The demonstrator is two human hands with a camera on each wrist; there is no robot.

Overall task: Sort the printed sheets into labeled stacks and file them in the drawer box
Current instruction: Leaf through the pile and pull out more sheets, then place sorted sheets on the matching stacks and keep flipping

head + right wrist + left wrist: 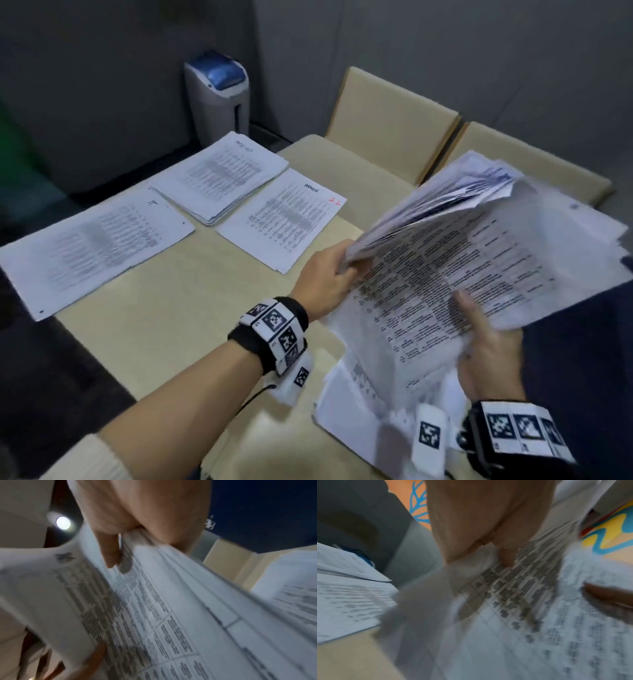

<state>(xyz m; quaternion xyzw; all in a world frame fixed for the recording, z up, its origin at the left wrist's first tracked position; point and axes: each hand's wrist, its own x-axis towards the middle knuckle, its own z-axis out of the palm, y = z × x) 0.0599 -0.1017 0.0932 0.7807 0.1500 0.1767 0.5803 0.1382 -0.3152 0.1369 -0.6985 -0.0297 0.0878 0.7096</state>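
A wad of sheets [445, 209] is pinched by the left hand [325, 277], lifted off a printed page [445, 291] gripped under the right thumb [474, 317]. Three stacks [222, 178] lie on the bench [164, 308], well beyond the fingers.

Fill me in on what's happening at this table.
A person is sorting printed sheets. The left hand grips a lifted bundle of pages, while the right hand holds the rest of the unsorted pile from below, thumb on the top page. Three sorted stacks with handwritten labels lie on the table. No drawer box is in view.
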